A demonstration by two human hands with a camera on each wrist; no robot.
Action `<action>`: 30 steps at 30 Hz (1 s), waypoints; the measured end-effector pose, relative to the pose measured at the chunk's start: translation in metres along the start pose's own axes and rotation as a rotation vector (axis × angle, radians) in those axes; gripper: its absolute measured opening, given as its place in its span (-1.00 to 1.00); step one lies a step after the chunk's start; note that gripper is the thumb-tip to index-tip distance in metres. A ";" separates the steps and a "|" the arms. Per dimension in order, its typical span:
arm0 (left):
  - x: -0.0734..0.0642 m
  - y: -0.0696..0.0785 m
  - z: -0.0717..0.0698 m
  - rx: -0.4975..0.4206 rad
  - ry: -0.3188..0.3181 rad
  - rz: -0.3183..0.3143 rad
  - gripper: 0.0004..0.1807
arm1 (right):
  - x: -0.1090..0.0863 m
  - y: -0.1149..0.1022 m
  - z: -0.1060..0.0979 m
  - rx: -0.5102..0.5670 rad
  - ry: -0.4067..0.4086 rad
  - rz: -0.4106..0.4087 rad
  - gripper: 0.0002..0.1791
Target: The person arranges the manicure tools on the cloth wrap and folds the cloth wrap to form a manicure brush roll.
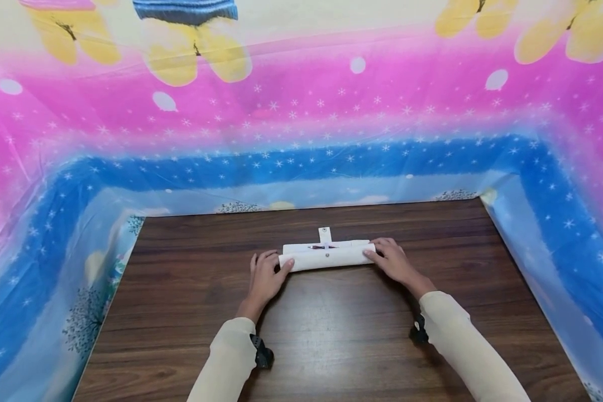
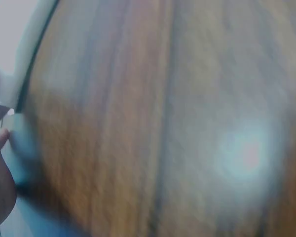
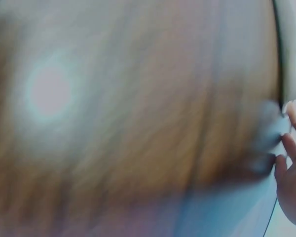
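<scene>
A white roll-up case (image 1: 309, 262) lies partly rolled on the wooden table, with a short strap (image 1: 324, 234) standing out at its far side and a metal snap on its front. Between roll and back flap, a slim dark item (image 1: 316, 247) shows, too small to identify. My left hand (image 1: 266, 277) grips the case's left end, thumb on the front. At the right end my right hand (image 1: 395, 262) holds it likewise, fingers behind. The left wrist view catches the case (image 2: 12, 39) at its upper left edge; the right wrist view shows part of the right hand (image 3: 292, 185).
The dark wood-grain table (image 1: 311, 335) spreads around the case. A printed pink and blue cloth (image 1: 301, 123) hangs behind the table and along both sides. Black devices (image 1: 263, 354) are strapped at both wrists, over cream sleeves.
</scene>
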State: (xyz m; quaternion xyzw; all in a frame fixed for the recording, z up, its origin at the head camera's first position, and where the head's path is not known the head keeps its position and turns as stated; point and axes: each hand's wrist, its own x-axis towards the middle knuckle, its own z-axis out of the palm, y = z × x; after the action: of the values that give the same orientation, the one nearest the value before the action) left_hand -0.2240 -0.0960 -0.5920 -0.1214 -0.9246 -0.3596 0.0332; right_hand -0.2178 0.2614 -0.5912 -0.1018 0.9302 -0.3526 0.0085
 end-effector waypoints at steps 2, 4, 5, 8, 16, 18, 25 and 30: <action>0.002 0.003 0.000 -0.005 0.023 -0.036 -0.46 | 0.005 -0.003 -0.001 -0.011 0.010 0.034 -0.53; 0.004 0.006 0.001 -0.002 0.043 -0.059 -0.42 | 0.010 -0.006 -0.001 -0.022 0.020 0.065 -0.46; 0.005 0.007 0.002 0.004 0.055 -0.069 -0.42 | 0.011 -0.007 -0.001 -0.029 0.023 0.078 -0.44; 0.006 0.009 0.004 0.037 0.069 -0.106 -0.40 | 0.014 -0.011 0.000 -0.079 0.040 0.111 -0.41; 0.008 0.016 0.011 0.084 0.128 -0.193 -0.56 | 0.017 -0.020 0.002 -0.343 0.035 0.189 -0.39; 0.010 0.019 0.012 0.109 0.155 -0.124 -0.56 | 0.018 -0.021 0.001 -0.376 0.024 0.194 -0.40; 0.013 0.039 0.020 0.205 0.121 0.250 -0.66 | 0.019 -0.025 -0.003 -0.440 0.004 0.197 -0.41; 0.012 0.047 0.031 0.147 0.047 0.171 -0.64 | 0.023 -0.036 -0.007 -0.427 0.041 0.187 -0.47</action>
State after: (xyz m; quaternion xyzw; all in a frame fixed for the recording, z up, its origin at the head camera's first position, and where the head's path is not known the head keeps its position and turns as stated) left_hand -0.2232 -0.0398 -0.5824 -0.1886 -0.9337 -0.2895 0.0940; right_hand -0.2346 0.2356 -0.5608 -0.0075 0.9890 -0.1474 0.0005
